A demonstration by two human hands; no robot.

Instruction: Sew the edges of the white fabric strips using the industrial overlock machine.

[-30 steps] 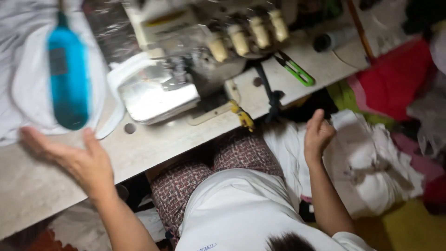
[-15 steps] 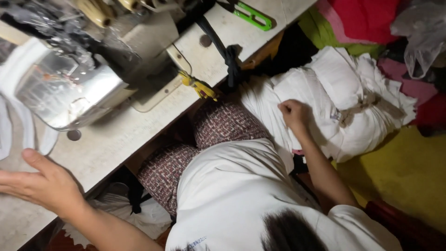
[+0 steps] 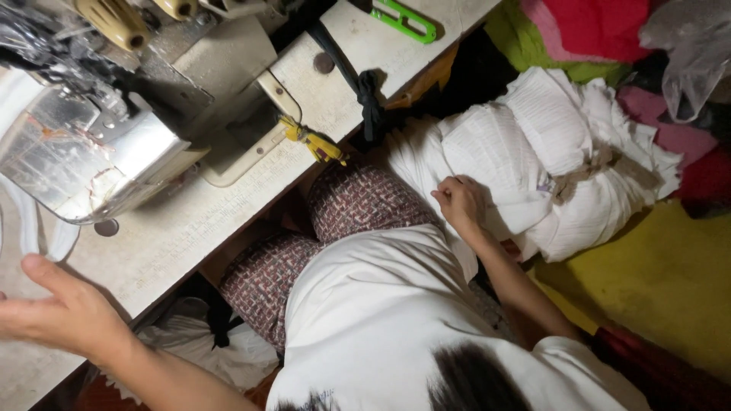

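right hand (image 3: 459,202) now lower on one white bundle (image 3: 548,160), fingers gripping | left hand (image 3: 57,308) spread, empty

A plain white shirt with short sleeves is worn. The legs are covered by trousers with a small dark red and white woven pattern. Both arms are bare below the sleeves. No rings or bands can be seen on the left hand (image 3: 65,316) or the right hand (image 3: 461,202).
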